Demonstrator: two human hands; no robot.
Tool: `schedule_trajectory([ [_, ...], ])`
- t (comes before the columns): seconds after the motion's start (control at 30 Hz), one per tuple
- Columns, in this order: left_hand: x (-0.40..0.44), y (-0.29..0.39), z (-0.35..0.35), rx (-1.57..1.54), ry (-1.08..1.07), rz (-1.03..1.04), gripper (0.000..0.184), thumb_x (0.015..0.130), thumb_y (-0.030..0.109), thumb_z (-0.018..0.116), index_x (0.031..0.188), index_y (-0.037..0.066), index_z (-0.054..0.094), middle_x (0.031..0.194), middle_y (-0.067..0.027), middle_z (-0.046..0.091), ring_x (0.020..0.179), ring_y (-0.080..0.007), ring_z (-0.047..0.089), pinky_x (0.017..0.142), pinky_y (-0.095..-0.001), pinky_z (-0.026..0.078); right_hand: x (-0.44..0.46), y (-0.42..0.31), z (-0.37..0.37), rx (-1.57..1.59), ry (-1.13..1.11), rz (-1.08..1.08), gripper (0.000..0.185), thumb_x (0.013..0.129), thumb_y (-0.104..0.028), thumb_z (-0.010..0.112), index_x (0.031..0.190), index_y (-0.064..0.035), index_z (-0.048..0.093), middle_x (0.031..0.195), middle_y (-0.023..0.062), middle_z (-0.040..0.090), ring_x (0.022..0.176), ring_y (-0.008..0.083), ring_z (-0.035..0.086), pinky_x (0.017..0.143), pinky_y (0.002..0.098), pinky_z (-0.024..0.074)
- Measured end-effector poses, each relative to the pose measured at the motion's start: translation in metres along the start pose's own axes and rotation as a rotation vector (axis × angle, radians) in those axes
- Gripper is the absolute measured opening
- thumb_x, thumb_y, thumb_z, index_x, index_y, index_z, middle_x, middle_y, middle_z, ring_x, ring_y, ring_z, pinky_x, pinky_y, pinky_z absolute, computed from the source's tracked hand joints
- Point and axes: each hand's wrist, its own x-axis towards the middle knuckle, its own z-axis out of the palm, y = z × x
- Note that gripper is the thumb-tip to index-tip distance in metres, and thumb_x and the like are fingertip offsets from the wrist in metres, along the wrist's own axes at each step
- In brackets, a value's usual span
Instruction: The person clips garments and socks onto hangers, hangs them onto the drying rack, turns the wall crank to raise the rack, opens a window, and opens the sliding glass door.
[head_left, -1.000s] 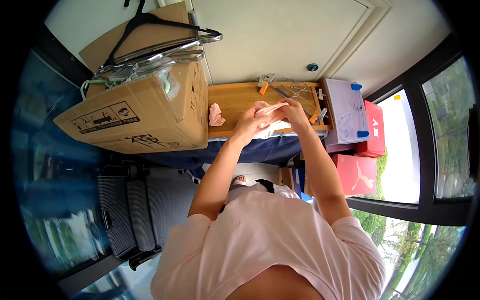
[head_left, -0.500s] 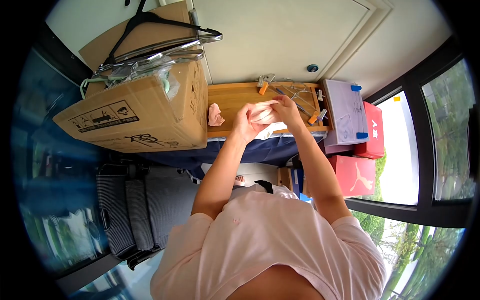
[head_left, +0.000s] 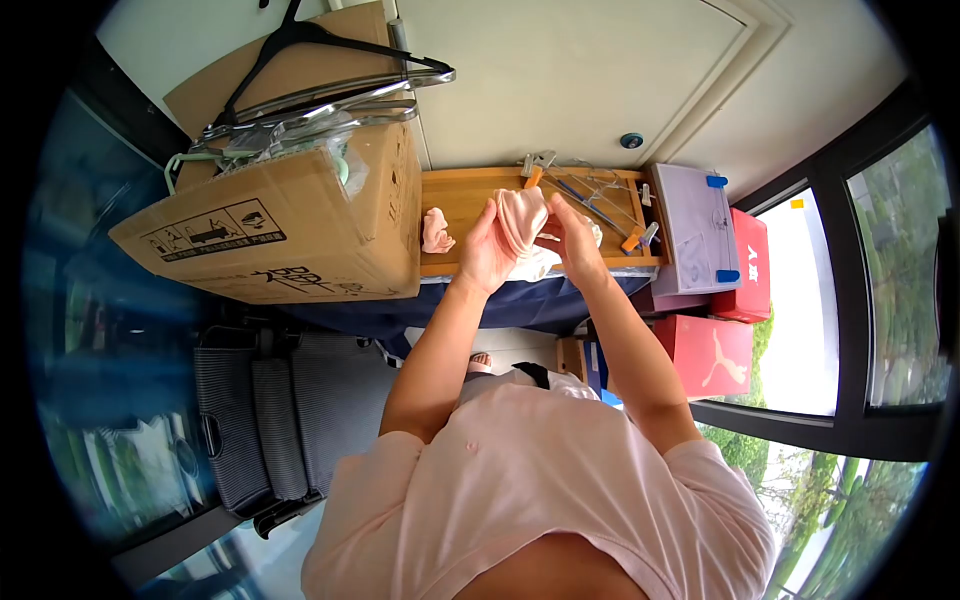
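Cloth (head_left: 521, 218) between hands (head_left: 486, 256) (head_left: 578, 246), white fabric (head_left: 537, 264) partly hidden

Pink cloth (head_left: 521, 218), drawn sideways between the hands a half-second ago, now sits folded upright against left hand (head_left: 486, 254); right hand (head_left: 575, 242) fingers now point upward.

Head-worn wide view, facing forward and down, shirt (head_left: 540, 470) close below, wooden tabletop (head_left: 465, 205) beyond
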Motion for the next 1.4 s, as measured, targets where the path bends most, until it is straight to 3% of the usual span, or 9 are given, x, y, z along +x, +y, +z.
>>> schedule_trajectory([
  [0.13, 0.007, -0.002, -0.031, 0.617, 0.029, 0.203, 0.027, 0.09, 0.029, 0.05, 0.102, 0.005, 0.055, 0.088, 0.004, 0.054, 0.081, -0.0021, 0.048, 0.072, -0.0179, 0.038, 0.008, -0.005, -0.002, -0.116, 0.108, -0.131, 0.024, 0.089, -0.023, 0.051, 0.086, -0.0012, 0.059, 0.073, 0.0027, 0.057, 0.069, 0.0106, 0.056, 0.065, 0.0239, 0.0485],
  [0.33, 0.0, -0.001, -0.055, 0.692, 0.342, 0.318, 0.021, 0.086, 0.024, 0.058, 0.088, 0.003, 0.061, 0.08, 0.0051, 0.054, 0.072, -0.002, 0.046, 0.063, -0.0166, 0.037, 0.032, -0.011, -0.037, 0.387, 0.308, -0.28, 0.018, 0.088, -0.018, 0.05, 0.091, -0.0017, 0.055, 0.085, 0.0038, 0.058, 0.076, 0.0138, 0.057, 0.068, 0.0265, 0.0474],
  [0.53, -0.017, 0.001, -0.059, 1.035, 0.502, 0.434, 0.036, 0.084, 0.025, 0.061, 0.057, 0.004, 0.048, 0.056, 0.0076, 0.038, 0.051, -0.0022, 0.03, 0.045, -0.0214, 0.025, 0.048, 0.014, -0.049, 0.159, 0.524, -0.288, 0.021, 0.086, -0.022, 0.055, 0.076, -0.0035, 0.054, 0.07, -0.0012, 0.049, 0.065, 0.0089, 0.046, 0.058, 0.0246, 0.0389],
  [0.63, -0.034, 0.005, -0.07, 1.036, 0.624, 0.305, 0.033, 0.084, 0.027, 0.06, 0.065, 0.0, 0.055, 0.062, 0.0065, 0.045, 0.062, -0.0033, 0.038, 0.055, -0.0204, 0.032, 0.053, 0.031, -0.045, -0.075, 0.559, -0.215, 0.033, 0.084, -0.025, 0.054, 0.059, -0.0045, 0.049, 0.056, -0.0039, 0.04, 0.056, 0.0069, 0.037, 0.051, 0.0249, 0.0325],
  [0.73, -0.055, 0.003, -0.094, 0.887, 0.625, 0.252, 0.036, 0.086, 0.03, 0.057, 0.066, 0.0, 0.055, 0.065, 0.0047, 0.048, 0.063, -0.0041, 0.041, 0.056, -0.0214, 0.035, 0.061, 0.05, -0.034, -0.994, 0.354, -0.185, 0.023, 0.082, -0.024, 0.052, 0.076, -0.0036, 0.06, 0.069, 0.0134, 0.061, 0.065, 0.0267, 0.058, 0.06, 0.0351, 0.0426],
  [0.83, -0.071, 0.004, -0.099, 0.839, 0.646, 0.17, 0.039, 0.087, 0.034, 0.053, 0.069, 0.0, 0.055, 0.068, 0.0038, 0.049, 0.063, -0.0044, 0.041, 0.055, -0.0227, 0.036, 0.07, 0.076, -0.002, -1.242, 0.19, -0.423, 0.025, 0.08, -0.027, 0.054, 0.091, -0.0062, 0.062, 0.079, 0.0142, 0.062, 0.073, 0.0287, 0.059, 0.068, 0.0362, 0.0463],
  [1.07, -0.08, 0.028, -0.06, 1.711, 0.374, 0.386, 0.031, 0.086, 0.025, 0.05, 0.075, -0.002, 0.059, 0.065, -0.0168, 0.052, 0.057, -0.0317, 0.052, 0.053, -0.0365, 0.04, 0.116, 0.148, 0.068, -1.35, -0.098, -0.333, 0.026, 0.077, -0.032, 0.058, 0.088, -0.0079, 0.062, 0.092, 0.0156, 0.061, 0.085, 0.0304, 0.058, 0.073, 0.0383, 0.0464],
  [1.23, -0.07, 0.038, -0.058, 1.672, 0.356, 0.598, 0.025, 0.08, 0.02, 0.058, 0.068, -0.002, 0.055, 0.065, -0.0134, 0.052, 0.056, -0.0278, 0.051, 0.054, -0.0361, 0.041, 0.119, 0.128, 0.08, -1.343, -0.16, -0.194, 0.027, 0.072, -0.031, 0.062, 0.083, -0.0061, 0.06, 0.092, 0.0174, 0.057, 0.088, 0.0326, 0.056, 0.076, 0.0382, 0.0448],
  [1.4, -0.03, 0.036, -0.049, 1.259, 0.469, 0.727, 0.029, 0.072, 0.015, 0.068, 0.09, 0.001, 0.051, 0.076, -0.0059, 0.056, 0.072, -0.0157, 0.055, 0.066, -0.0285, 0.044, 0.087, 0.061, 0.065, -1.021, 0.016, -0.617, 0.019, 0.069, -0.017, 0.061, 0.084, -0.0051, 0.056, 0.089, 0.0135, 0.053, 0.081, 0.0302, 0.053, 0.07, 0.0388, 0.0449],
])
